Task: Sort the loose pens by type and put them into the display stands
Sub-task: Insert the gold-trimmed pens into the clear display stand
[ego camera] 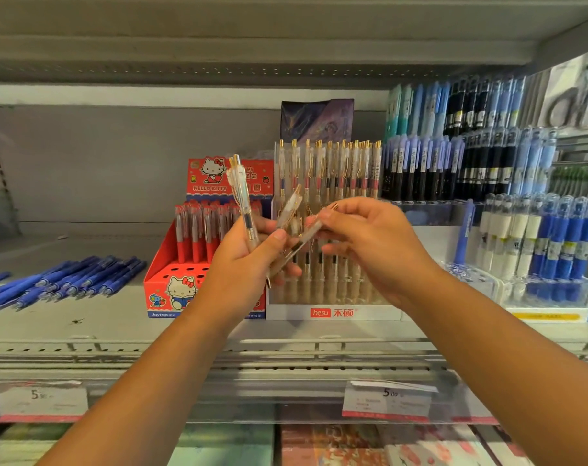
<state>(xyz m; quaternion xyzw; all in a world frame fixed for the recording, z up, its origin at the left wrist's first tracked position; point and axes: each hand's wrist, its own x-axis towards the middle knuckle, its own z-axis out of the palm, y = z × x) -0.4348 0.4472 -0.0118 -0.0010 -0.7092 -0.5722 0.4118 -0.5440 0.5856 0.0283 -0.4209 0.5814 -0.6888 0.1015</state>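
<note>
My left hand (244,264) grips a small bunch of clear pens with gold clips (243,200), their tops fanned upward. My right hand (363,243) pinches one of these clear pens (311,230) by its upper end, tilted, just right of the bunch. Both hands are held in front of the clear display stand (329,311) with a red label, which holds a row of matching gold-clipped pens (333,169). A heap of loose blue pens (70,280) lies on the shelf at the left.
A red cartoon-cat pen box (171,290) stands left of the clear stand. Stands of blue, black and white pens (541,250) fill the right side. The shelf above hangs low. Price tags (387,400) line the shelf's front rail.
</note>
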